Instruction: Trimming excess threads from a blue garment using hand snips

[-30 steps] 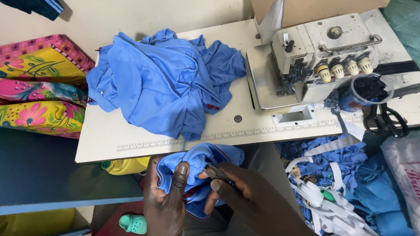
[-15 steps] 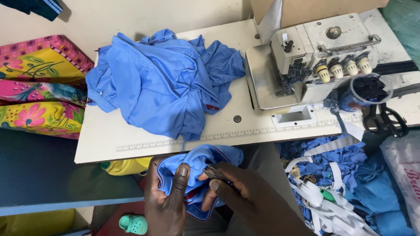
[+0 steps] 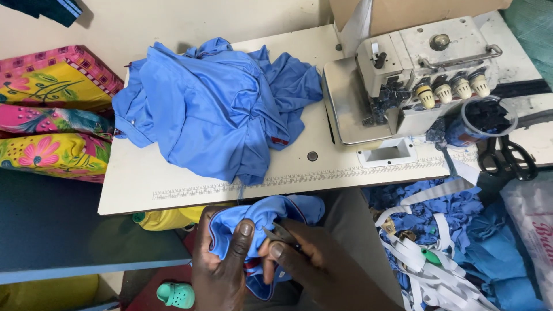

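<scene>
i see my left hand clamped on the cloth, right hand pinching snips below the table edge; they could nick fabric or thumb.

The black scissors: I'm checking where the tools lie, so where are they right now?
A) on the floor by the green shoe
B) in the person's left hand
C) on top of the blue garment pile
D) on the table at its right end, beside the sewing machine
D: the black scissors lie flat on the white table at its right end, just right of the sewing machine, with neither hand near them.
</scene>
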